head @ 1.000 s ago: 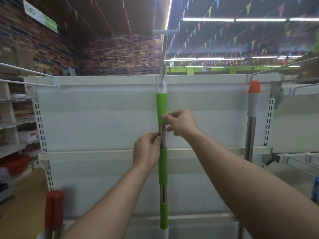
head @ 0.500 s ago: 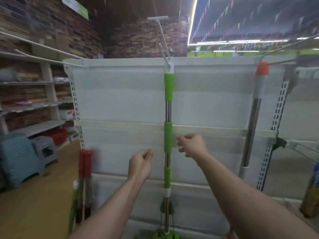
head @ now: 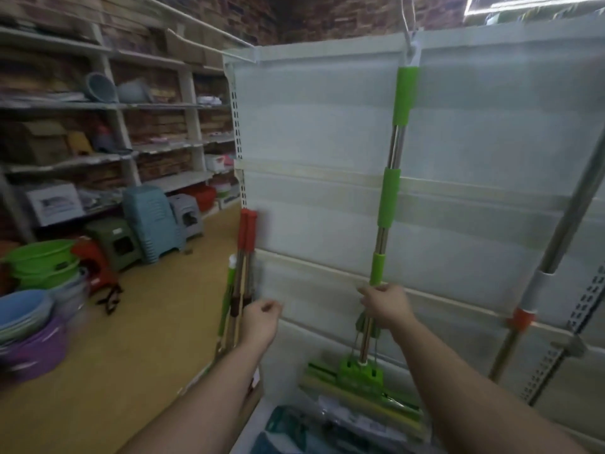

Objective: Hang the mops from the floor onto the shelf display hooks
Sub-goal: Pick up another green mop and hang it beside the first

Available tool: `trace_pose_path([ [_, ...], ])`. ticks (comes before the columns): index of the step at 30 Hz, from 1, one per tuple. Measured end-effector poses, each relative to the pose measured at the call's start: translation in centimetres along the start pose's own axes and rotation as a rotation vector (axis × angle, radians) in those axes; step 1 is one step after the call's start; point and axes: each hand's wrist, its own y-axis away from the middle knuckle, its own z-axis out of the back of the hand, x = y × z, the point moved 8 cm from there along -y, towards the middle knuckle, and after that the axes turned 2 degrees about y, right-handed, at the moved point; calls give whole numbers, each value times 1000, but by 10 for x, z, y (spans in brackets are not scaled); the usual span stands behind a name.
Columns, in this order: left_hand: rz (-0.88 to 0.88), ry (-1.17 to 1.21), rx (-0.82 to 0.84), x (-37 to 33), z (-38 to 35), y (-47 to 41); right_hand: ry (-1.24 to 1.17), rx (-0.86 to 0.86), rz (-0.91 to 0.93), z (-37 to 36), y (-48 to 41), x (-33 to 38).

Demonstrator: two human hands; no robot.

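At the top edge of the white shelf panel (head: 327, 126), the green mop (head: 388, 198) hangs from a hook (head: 413, 44). The right hand (head: 384, 304) seems, through blur, curled around its pole; the left hand (head: 262, 322), loosely curled and empty, nears the red-handled mops (head: 246, 231) at the panel's left edge. Release gently, then grip one pole firmly.

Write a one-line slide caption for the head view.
Green mop hanging from the shelf hook, right hand on its pole, left hand free beside the red mops.
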Motion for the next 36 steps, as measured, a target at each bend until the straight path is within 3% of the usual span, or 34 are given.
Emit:
trace_pose_path([
  [12, 108, 40, -158, 69, 132, 22, 92, 248, 27, -158, 60, 6],
  [36, 226, 137, -419, 224, 465, -37, 66, 526, -31, -545, 204, 61],
])
